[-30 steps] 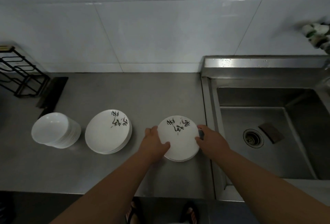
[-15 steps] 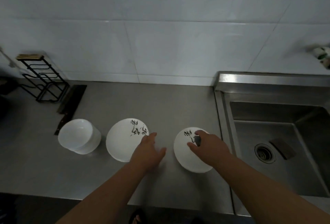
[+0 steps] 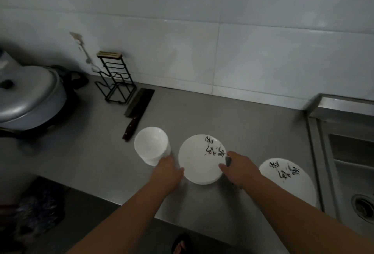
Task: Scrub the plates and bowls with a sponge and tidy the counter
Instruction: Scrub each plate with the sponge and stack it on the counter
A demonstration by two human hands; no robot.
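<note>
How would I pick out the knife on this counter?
Find the grey steel counter under the tiled wall. A black wire rack stands at its back; the knife lies flat beside it. It is long and dark, unlike the round white bowls nearby.

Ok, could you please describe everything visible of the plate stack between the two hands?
The plate stack is white, glossy, ceramic-looking and round, with black brush-style writing and a small red mark near its far right rim. Layered rims at its near edge suggest several plates. It lies flat on the steel counter, between the stack of bowls and another written plate. The left hand meets its left rim; the right hand, pinching a small dark object, reaches its right rim.
</note>
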